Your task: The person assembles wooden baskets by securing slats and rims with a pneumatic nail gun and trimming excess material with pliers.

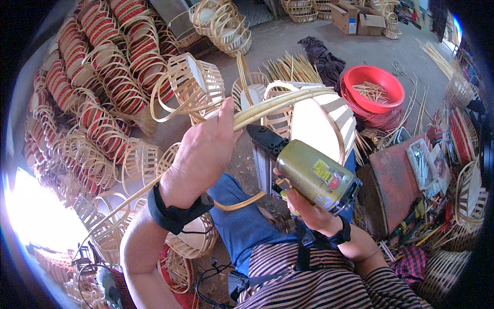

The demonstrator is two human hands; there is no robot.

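Note:
My left hand (203, 147) is closed around a bent bundle of pale bamboo strips (278, 104). The strips arch rightward over a woven basket (316, 126) with a white base, which stands tilted in front of my knees. In my right hand (311, 212) is a staple gun (319, 172) with a yellow-green body and a black nose. That nose points left, just below the strips and close to my left fingers. Whether it touches the strips I cannot tell. My right fingers are partly hidden behind the gun's body.
Stacks of red-banded baskets (103, 56) fill the left side. More baskets (195, 82) stand ahead. At right are a red basin (373, 87) of short sticks, a reddish board (396, 180) and a tray (422, 162) of small parts. Cardboard boxes (345, 18) sit far back.

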